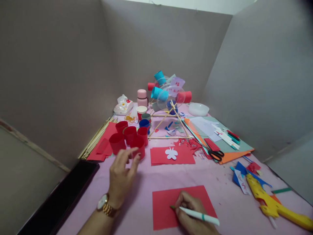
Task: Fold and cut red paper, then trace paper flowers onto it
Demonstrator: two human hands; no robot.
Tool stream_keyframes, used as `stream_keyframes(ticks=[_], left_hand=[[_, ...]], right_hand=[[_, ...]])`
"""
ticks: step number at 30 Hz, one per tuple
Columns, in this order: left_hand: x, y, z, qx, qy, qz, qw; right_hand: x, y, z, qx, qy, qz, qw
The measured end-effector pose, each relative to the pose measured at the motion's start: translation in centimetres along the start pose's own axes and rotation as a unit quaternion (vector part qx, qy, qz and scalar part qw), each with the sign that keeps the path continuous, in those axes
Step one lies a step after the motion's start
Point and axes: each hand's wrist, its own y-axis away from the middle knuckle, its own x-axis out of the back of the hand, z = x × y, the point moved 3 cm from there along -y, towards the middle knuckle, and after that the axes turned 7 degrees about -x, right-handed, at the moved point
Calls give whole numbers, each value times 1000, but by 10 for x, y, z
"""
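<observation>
My right hand [189, 210] grips a white marker pen [199, 215] with a green band, its green tip pointing left over a sheet of red paper [161, 212]. The heel of that hand rests on the sheet. My left hand [123, 171], with a gold watch [105, 206] on its wrist, is raised off the table with thumb and fingers apart. Nothing is held in it. Just behind its fingers stand several red paper cylinders [117, 143]. A white butterfly cut-out [171, 153] lies on a stack of red paper [157, 157] beyond the sheet.
A stick frame [168, 137] carries a wheel [171, 96] with blue and red cylinders. At right lie scissors [216, 154], several markers [227, 137] and a yellow glue gun [265, 202]. Wooden sticks [96, 140] line the left edge near a black object [73, 186].
</observation>
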Motion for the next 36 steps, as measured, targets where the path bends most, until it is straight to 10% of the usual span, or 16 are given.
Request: stream_keyframes(ticks=[14,36], left_hand=[[3,-16,-39,5,38,-98,994],[7,-26,-43,-65,-71,-120,988]], right_hand=[[2,0,4,29,8,-16,999],[4,0,3,45,16,-22,999]])
